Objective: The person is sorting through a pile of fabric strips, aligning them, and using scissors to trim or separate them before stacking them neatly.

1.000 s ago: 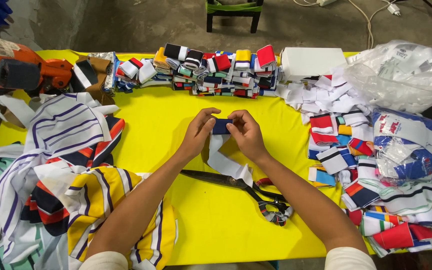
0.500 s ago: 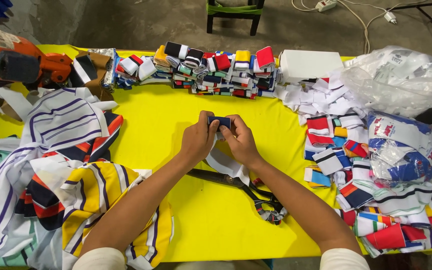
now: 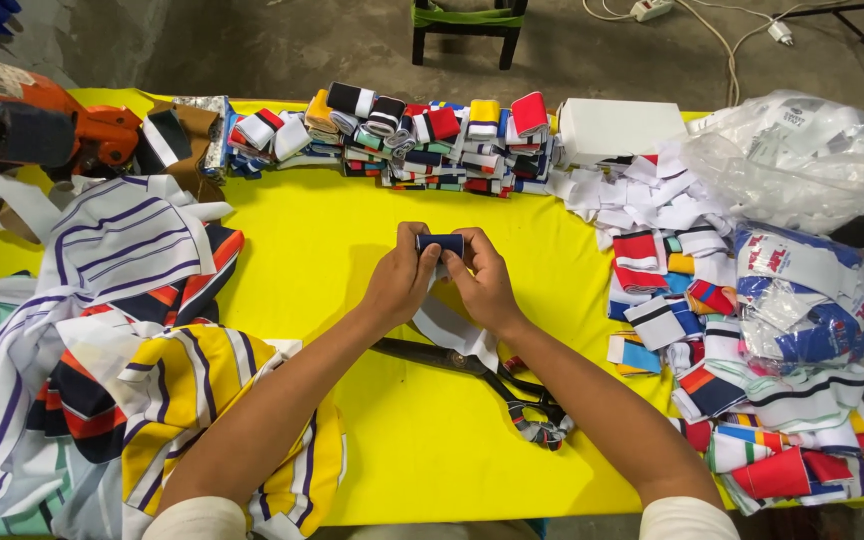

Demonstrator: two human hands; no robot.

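Observation:
Both hands meet over the middle of the yellow table [image 3: 322, 250]. My left hand [image 3: 399, 283] and my right hand [image 3: 481, 284] pinch a small dark blue and white strip of knit fabric [image 3: 440, 243], rolled tight between the fingertips. A white tail of that strip [image 3: 457, 332] hangs down under my right hand. Black scissors [image 3: 492, 380] lie flat on the table just below my wrists, handles to the right.
A row of folded coloured fabric rolls [image 3: 422, 135] lines the far edge, with a white box [image 3: 617, 128] beside it. Loose striped pieces [image 3: 712, 330] and plastic bags [image 3: 802, 170] fill the right side. Striped cloth [image 3: 122, 330] piles on the left, near an orange machine [image 3: 32, 125].
The hands have drawn a little closer together on the blue strip, and the view has shifted slightly. The scissors stay where they were.

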